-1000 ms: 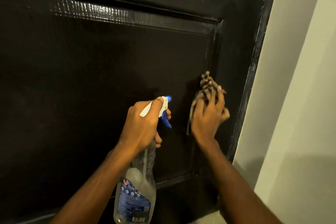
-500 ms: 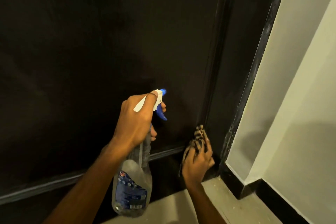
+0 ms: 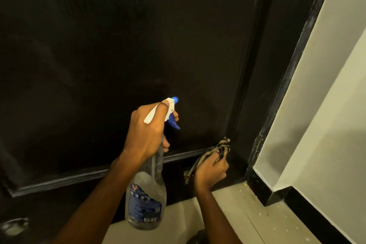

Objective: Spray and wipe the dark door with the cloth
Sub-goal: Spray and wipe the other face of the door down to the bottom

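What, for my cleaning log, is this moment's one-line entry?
left hand holds clear plastic spray bottle | right hand grips striped cloth at dark door lower corner

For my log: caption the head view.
Left hand holds clear spray bottle; right hand grips striped cloth low on dark door.

The dark door (image 3: 118, 45) runs past the top and left edges, its full outline out of view. The left hand (image 3: 146, 130) covers the neck of the spray bottle (image 3: 146, 200), and the print on its blue label (image 3: 143, 206) is too small to read. The right hand (image 3: 211, 170) hides the middle of the striped cloth (image 3: 221, 145); its fingers curl out of sight into the fabric. A pale round blur (image 3: 14, 226) at lower left and a dark shape (image 3: 195, 238) cut by the bottom edge cannot be identified.
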